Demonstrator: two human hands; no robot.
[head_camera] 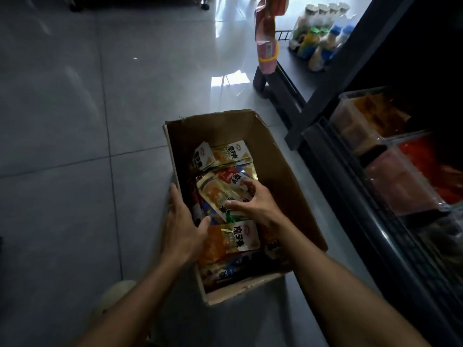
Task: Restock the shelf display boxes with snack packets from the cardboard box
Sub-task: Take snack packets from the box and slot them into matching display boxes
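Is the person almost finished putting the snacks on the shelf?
Probably not. The display boxes on the shelf already hold some red and orange packs. The right hand is gathering a gold snack packet inside the cardboard box, while the left hand rests on its edge. Many packets still lie in the box, so plenty is left.

cardboard box (280, 171) open on floor; snack packets (225, 156) piled inside

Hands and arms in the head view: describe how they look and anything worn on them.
Both the left hand and the right hand are bare: no gloves, and no rings, watch or bands show. Both forearms are uncovered up to the bottom edge of the picture, so no sleeves appear. The fingernails that show look short and unpainted.
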